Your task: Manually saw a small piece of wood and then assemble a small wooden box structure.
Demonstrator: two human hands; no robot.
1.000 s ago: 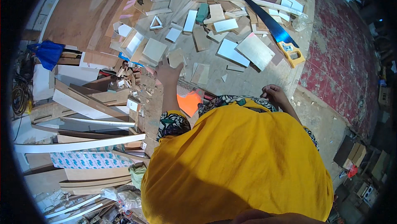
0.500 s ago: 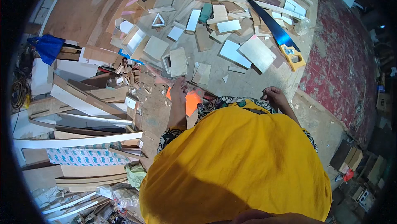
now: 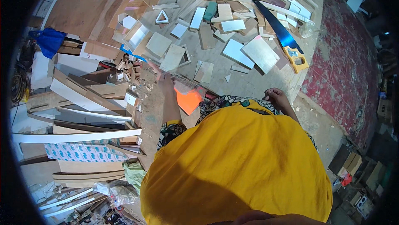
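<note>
My left hand [image 3: 166,81] pinches the near edge of a small pale wooden board [image 3: 172,57] at the edge of the worktable. Part of a small box-like wooden frame [image 3: 185,54] shows behind the board's right side. Close by on the right lie thin pale wood pieces [image 3: 204,71]. My right hand [image 3: 276,96] hovers in front of my waist, apart from the table's things, its fingers curled together; whatever they may hold is hidden. An orange sheet [image 3: 188,101] lies beside my left forearm.
A handsaw with a yellow handle [image 3: 296,60] rests at the table's right. Wood offcuts, a white-faced board [image 3: 237,53], a triangular frame [image 3: 162,17] and a green block [image 3: 210,12] are strewn across the table [image 3: 212,84]. Long boards [image 3: 79,137] are stacked at the left.
My left hand has moved left with the board, which now leans the other way. The small frame shows on the board's right instead of its left. My right hand has hardly moved.
</note>
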